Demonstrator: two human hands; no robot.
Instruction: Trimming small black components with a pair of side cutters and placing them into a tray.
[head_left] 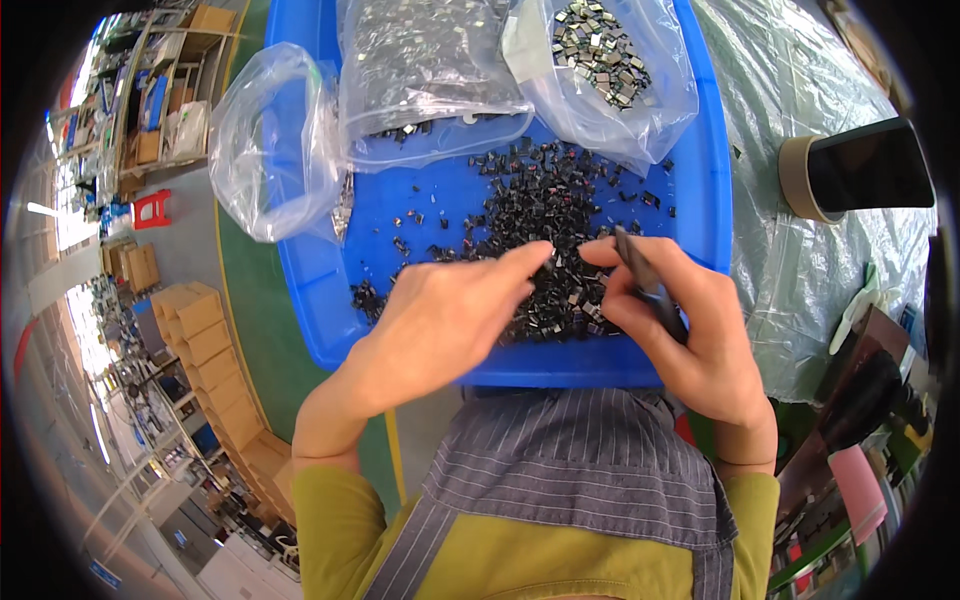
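A heap of small black electronic parts (530,205) spreads over the floor of a blue plastic tray (708,200). My left hand (430,310) reaches over the heap's left side, its index finger stretched out to the parts and its thumb apart below; the other fingers are mostly hidden. Opposite it, my right hand (700,320) grips a dark, slim, pen-shaped tool (652,285) that slants across the fingers. The right index fingertip hovers at or just over the parts, near the left fingertip; whether it touches them I cannot tell.
At the tray's far end lie a clear bag of parts (430,70) and an open bag of silvery pieces (605,60). Another clear bag (270,150) hangs over the left rim. A tape roll (797,180) with a dark phone-like slab (870,168) stands on the plastic-covered table (770,90).
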